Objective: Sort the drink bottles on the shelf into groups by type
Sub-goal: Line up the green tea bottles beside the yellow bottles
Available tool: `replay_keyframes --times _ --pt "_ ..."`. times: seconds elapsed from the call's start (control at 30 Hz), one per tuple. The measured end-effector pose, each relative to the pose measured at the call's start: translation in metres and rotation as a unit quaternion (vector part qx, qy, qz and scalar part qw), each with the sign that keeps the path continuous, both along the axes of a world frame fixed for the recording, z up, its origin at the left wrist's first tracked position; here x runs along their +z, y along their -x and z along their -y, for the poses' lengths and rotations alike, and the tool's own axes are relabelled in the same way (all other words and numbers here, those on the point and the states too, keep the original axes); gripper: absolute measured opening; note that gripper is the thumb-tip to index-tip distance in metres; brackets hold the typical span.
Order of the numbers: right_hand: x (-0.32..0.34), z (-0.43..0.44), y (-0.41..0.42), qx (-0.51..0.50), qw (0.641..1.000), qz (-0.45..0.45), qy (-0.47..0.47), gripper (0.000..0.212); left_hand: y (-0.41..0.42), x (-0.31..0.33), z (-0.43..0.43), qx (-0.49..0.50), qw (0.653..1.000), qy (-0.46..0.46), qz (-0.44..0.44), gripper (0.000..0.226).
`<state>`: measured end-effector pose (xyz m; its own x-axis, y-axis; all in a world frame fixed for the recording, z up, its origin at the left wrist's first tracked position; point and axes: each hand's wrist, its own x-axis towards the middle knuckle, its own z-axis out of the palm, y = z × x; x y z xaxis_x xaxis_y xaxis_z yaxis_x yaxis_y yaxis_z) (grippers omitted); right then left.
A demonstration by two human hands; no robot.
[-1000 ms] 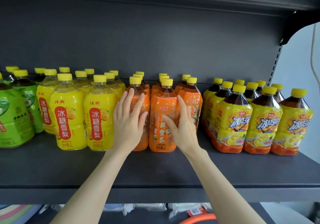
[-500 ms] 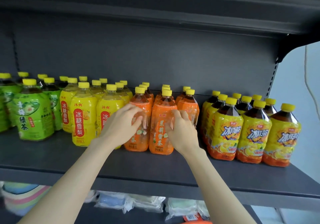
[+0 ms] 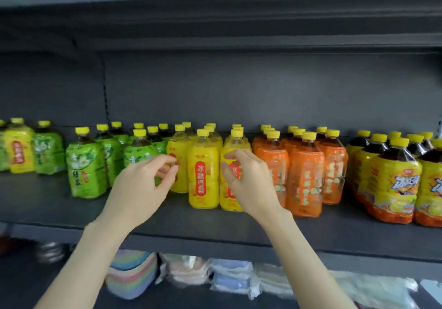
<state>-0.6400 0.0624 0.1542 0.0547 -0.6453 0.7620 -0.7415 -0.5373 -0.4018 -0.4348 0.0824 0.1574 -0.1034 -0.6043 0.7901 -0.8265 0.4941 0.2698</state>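
At mid-shelf: left hand (image 3: 141,184) and right hand (image 3: 248,184), fingers loosely curled, gripping nothing, either side of the yellow-labelled plastic pear-drink bottles (image 3: 203,177). Both have moved off the orange-labelled tea bottles (image 3: 306,179), which look grouped. Among the green-labelled bottles (image 3: 86,172) further left, one stray yellow bottle (image 3: 19,152) probably still needs sorting.

Upright colour-grouped drink bottles (image 3: 203,177) on shelf (image 3: 215,227)
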Motion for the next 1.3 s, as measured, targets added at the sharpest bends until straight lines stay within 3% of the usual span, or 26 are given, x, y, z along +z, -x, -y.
replay_keyframes --times 0.23,0.93,1.3 --pt "-0.035 0.017 -0.156 0.011 0.999 0.004 -0.040 0.027 -0.153 -0.026 0.013 0.023 0.999 -0.026 0.012 0.018" --pt "0.018 0.178 -0.460 0.099 0.993 0.044 0.039 0.018 -0.452 0.000 0.172 0.033 0.997 0.011 -0.063 0.018" --pt "0.000 0.269 -0.627 0.003 0.997 -0.042 -0.063 0.024 -0.619 -0.025 0.301 -0.002 0.996 -0.007 -0.084 0.021"
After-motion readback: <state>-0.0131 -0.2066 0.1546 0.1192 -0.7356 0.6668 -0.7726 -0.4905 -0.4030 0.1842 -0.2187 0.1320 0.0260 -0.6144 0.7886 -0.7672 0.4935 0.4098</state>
